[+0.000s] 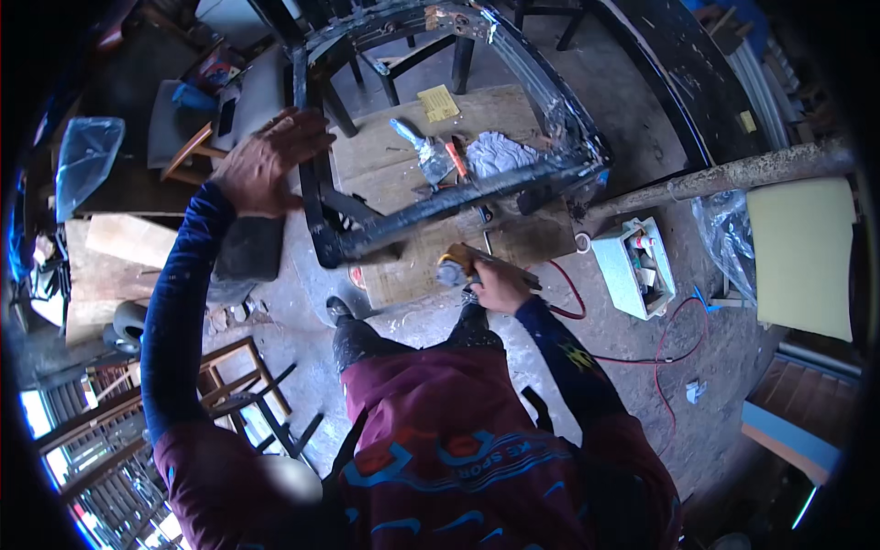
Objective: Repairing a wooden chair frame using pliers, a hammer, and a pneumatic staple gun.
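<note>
Right hand point(502, 287) grips a yellow tool point(454, 265). Left hand point(271, 163), unclenched, is near the left side of the black frame point(458, 199).

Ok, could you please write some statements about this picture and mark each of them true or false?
1. The right hand holds a yellow tool. True.
2. The left hand is closed in a fist. False: it is open, by the left side of the dark frame.
3. A crumpled pale cloth lies on the wooden board. True.
4. The red hose lies on the person's left. False: it is on the right.
</note>
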